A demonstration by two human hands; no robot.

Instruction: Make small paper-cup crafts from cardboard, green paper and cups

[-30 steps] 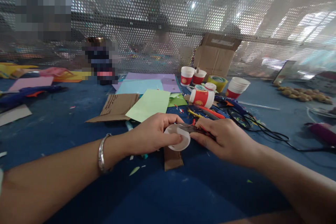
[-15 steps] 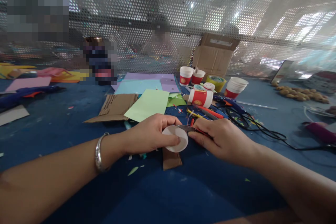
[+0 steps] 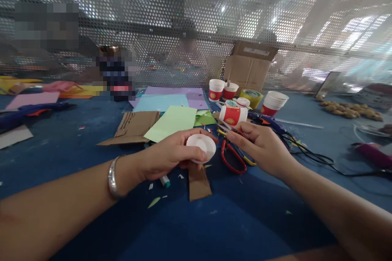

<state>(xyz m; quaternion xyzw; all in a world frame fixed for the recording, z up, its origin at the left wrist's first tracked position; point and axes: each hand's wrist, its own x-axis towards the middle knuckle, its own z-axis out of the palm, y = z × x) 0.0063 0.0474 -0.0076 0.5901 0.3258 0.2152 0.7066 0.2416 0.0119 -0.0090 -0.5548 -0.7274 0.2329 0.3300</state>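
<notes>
My left hand [image 3: 174, 151] is closed on a shallow white paper cup base [image 3: 199, 144], its thumb inside it and its fingers around the far side. My right hand [image 3: 260, 142] grips red-handled scissors [image 3: 234, 163] near their pivot. The blades point up and to the left, apart from the cup base, and one red handle loop hangs below the fingers. A strip of brown cardboard [image 3: 198, 185] lies below the left hand. Beside it lies a green-capped marker [image 3: 165, 181], partly hidden by that hand.
Light green paper [image 3: 171, 124] overlaps corrugated cardboard [image 3: 136, 124] ahead. Red-and-white paper cups [image 3: 216, 89] stand near yellow tape [image 3: 252, 98]; another cup [image 3: 233, 115] lies on its side. A glue gun [image 3: 266, 120] with a black cable is at right. Paper scraps dot the blue table [image 3: 128, 224].
The scissors have moved away from the cup base, up and to the right, and a red handle loop now shows. My left hand has tilted the cup base and raised it slightly.
</notes>
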